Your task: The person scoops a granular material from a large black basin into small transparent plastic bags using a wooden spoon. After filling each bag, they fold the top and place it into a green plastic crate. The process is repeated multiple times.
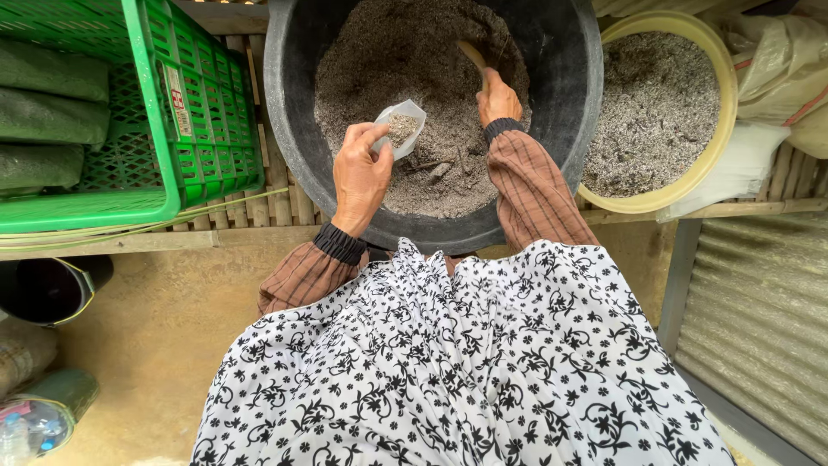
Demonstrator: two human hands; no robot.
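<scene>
While the left hand (360, 177) grips a small, partly filled white bag (400, 127) at frame centre, the right hand (498, 99) closes on a wooden scoop (473, 55). Grey soil mix (405, 52) fills the black tub (285, 103); the bag looks under half full.

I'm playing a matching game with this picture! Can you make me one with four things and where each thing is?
Things:
1. small clear bag
2. wooden scoop
3. green crate
4. yellow basin

Places:
A. far left, on the slatted bench
B. in the left hand, over the black tub
C. right of the black tub
D. in the right hand, dug into the grey mix

Pairs: 1-B, 2-D, 3-A, 4-C
</scene>
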